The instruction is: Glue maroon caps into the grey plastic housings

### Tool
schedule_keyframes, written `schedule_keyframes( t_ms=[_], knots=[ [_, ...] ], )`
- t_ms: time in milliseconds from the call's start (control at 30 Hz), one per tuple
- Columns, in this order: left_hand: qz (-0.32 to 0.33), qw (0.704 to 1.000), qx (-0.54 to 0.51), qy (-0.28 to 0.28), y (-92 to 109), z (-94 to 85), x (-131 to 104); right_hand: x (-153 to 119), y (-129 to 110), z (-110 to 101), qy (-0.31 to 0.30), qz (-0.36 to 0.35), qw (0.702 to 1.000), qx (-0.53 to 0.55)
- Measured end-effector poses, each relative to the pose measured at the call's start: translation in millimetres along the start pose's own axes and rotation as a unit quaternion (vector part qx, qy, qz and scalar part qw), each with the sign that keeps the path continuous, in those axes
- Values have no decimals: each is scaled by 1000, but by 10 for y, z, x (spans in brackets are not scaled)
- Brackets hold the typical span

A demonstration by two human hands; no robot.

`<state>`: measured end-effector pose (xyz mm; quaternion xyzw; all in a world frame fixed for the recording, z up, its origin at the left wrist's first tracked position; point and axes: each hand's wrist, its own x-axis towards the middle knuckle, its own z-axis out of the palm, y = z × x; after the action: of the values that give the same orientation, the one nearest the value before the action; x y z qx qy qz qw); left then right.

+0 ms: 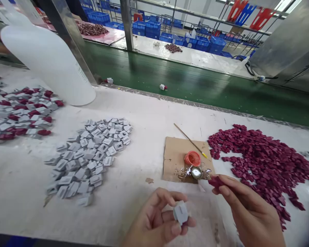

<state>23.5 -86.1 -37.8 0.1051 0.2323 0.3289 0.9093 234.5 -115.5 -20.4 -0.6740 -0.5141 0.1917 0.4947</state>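
My left hand (162, 219) pinches a small grey plastic part (180, 212) at the front of the white table (139, 151). To its right, my right hand (247, 206) grips a small dark red plastic part (215, 181) between thumb and fingers, apart from the grey one. Just beyond lies a brown cardboard piece (172, 151) with a red cap-like cup (192, 158) and a small round dish of shiny liquid (196, 172). A thin stick with a yellow tip (190, 140) rests across the cardboard's far edge.
A heap of grey parts (92, 154) lies left, a heap of dark red parts (262, 161) right. Farther left are joined grey-and-red pieces (23, 113) beside a large white bottle (48, 65). A green conveyor belt (144, 72) runs behind, carrying a few pieces.
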Motion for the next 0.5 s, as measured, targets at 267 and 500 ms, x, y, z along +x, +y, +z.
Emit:
schedule_keyframes(
  t_ms=[267,500],
  knots=[
    [87,990,53,96,-67,31,-34,12,7,29,50,7,998,31],
    [41,990,88,98,5,129,-64,117,67,86,-63,-212,959,-177]
  ],
)
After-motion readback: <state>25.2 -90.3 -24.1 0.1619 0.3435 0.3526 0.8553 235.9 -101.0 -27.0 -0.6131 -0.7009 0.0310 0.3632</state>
